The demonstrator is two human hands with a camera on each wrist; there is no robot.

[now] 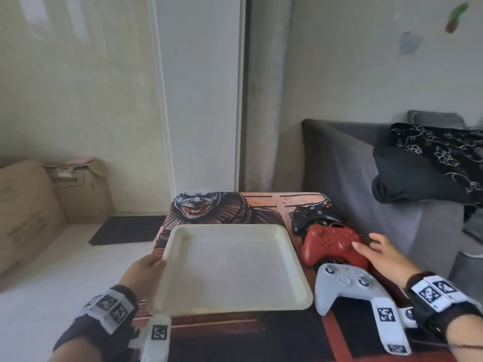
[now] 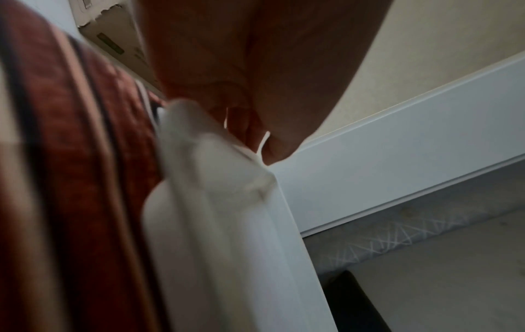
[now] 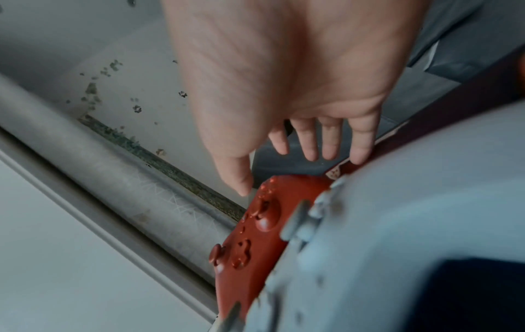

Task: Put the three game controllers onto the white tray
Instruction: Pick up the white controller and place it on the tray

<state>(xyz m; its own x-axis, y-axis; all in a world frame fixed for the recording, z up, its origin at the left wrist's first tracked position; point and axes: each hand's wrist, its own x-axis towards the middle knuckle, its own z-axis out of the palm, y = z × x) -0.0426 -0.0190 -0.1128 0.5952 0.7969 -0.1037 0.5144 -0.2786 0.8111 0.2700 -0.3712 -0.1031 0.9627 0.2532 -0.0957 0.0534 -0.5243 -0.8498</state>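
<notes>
Nothing sitting on the white tray [image 1: 230, 267] yet, so all three transfers judged outstanding. Lying in a row just right of the tray on the counter [image 1: 264, 202]: black controller [image 1: 312, 216] farthest, red controller [image 1: 333, 245] in the middle, white controller [image 1: 350, 286] nearest. Left hand [image 1: 145, 270] gripping the tray's left rim. Right hand [image 1: 384, 253] reaching over the red controller, fingers [image 3: 309, 140] spread wide, holding nothing.

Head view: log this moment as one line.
left hand grips white tray | right hand open over red controller | tray holds nothing
</notes>
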